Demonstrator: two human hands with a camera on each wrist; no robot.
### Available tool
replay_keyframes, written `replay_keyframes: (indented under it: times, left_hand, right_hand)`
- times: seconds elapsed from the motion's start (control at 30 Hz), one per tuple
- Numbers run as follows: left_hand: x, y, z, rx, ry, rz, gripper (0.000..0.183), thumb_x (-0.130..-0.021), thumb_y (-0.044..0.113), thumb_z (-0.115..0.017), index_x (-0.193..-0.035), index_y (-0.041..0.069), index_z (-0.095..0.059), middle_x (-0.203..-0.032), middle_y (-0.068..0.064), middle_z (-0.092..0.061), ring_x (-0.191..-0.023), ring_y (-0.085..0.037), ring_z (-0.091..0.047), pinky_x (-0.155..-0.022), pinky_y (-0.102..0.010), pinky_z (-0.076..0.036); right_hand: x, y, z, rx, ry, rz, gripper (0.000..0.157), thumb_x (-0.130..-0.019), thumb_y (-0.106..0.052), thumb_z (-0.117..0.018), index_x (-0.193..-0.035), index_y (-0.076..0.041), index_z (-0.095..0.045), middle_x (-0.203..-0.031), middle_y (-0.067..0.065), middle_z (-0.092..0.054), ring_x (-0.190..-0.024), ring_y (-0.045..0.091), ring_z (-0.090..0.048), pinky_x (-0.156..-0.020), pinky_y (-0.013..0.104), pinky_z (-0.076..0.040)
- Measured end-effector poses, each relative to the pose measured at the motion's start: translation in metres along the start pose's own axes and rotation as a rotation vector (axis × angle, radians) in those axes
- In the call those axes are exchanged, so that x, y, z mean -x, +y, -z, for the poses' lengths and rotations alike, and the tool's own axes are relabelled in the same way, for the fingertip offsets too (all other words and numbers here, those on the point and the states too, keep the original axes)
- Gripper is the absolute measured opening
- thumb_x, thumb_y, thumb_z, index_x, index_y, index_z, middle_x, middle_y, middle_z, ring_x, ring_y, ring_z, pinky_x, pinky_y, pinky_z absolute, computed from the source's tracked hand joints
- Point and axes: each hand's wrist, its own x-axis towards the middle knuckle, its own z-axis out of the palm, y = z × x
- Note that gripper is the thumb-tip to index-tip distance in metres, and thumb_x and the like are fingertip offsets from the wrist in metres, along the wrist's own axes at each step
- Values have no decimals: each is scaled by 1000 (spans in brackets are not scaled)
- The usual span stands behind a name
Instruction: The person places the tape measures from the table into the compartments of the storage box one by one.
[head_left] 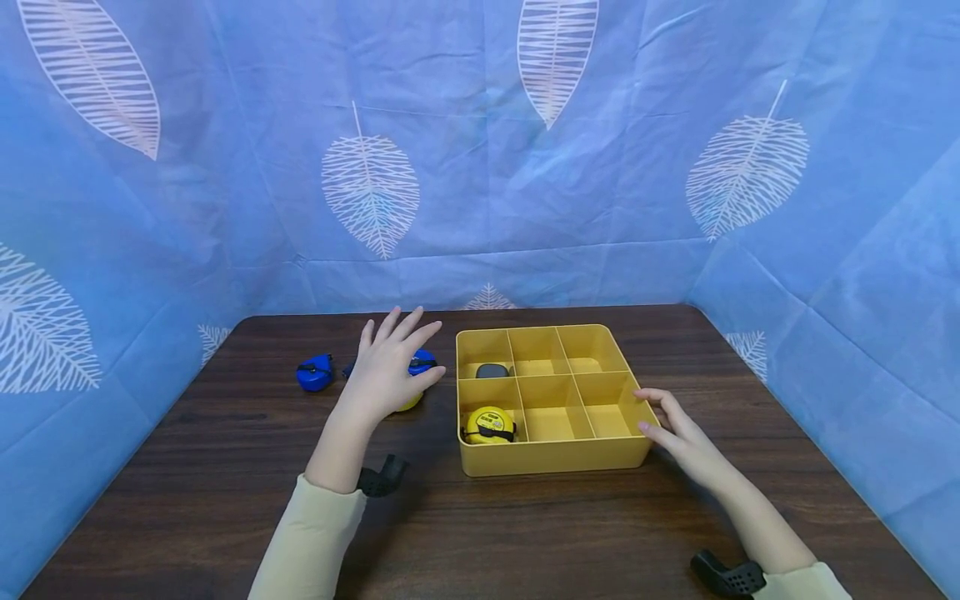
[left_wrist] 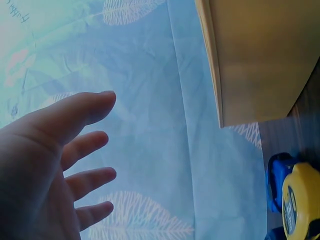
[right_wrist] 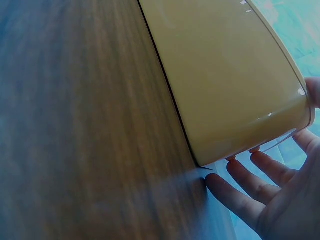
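Note:
My left hand [head_left: 386,367] hovers with fingers spread, holding nothing, over several tape measures that it partly hides. Among them are a yellow tape measure [left_wrist: 300,205] and a blue tape measure [head_left: 422,361]. Farther left lies another blue tape measure [head_left: 314,373]. A yellow box with dividers [head_left: 555,458] stands to the right. Its front-left compartment contains a yellow tape measure [head_left: 490,425]; a dark grey object [head_left: 492,371], mostly hidden, lies in the back-left one. At the box's right end, my right hand [head_left: 686,442] holds the rim, thumb over it and fingers along the outer wall.
The dark wooden table [head_left: 555,533] carries everything. Blue cloth [head_left: 465,192] with white leaf prints hangs behind the table and along both sides. Black wrist mounts [head_left: 384,477] sit at both cuffs.

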Motion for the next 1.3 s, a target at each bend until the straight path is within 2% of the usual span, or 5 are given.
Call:
replay_keyframes:
  times: [0.3,0.63,0.73,0.97,1.3]
  left_hand:
    - [3,-19,4,7,-21,88,73,-87,47,-67,-149,23,-38,-157,-9,-19,-144,-32,2,-106,-61,13]
    - [6,-39,6,9,2,169,71,-91,53,-58,-149,18,-38,-157,-13,-17,-143,-37,4,-103,-62,16]
    - [7,-45,6,3,5,193,71,-92,54,-55,-149,17,-37,-157,-14,-16,-143,-38,5,-103,-63,17]
    - [8,-56,6,-14,-16,250,75,-91,62,-48,-151,18,-34,-158,-15,-11,-142,-40,9,-101,-64,18]
    - [11,-67,6,7,-40,296,73,-92,56,-52,-151,17,-32,-158,-18,-8,-141,-42,12,-100,-67,17]
  right_hand:
    - [0,1,0,-8,3,11,39,-101,-8,-45,-136,6,-35,-135,21,-33,-118,-1,-33,-86,10,-35]
    - [0,-2,-1,-16,2,11,41,-100,-4,-47,-137,4,-34,-136,22,-34,-120,3,-32,-86,10,-33]
    - [1,-2,-1,-11,-1,6,41,-100,-5,-46,-138,3,-34,-137,22,-33,-120,3,-32,-86,10,-35]
    - [0,-2,0,-32,-15,-27,40,-101,-8,-45,-138,3,-33,-136,23,-32,-111,6,-42,-76,24,-48]
    - [0,-2,0,-31,-13,-27,40,-101,-9,-45,-138,3,-33,-135,23,-32,-112,4,-41,-76,24,-48]
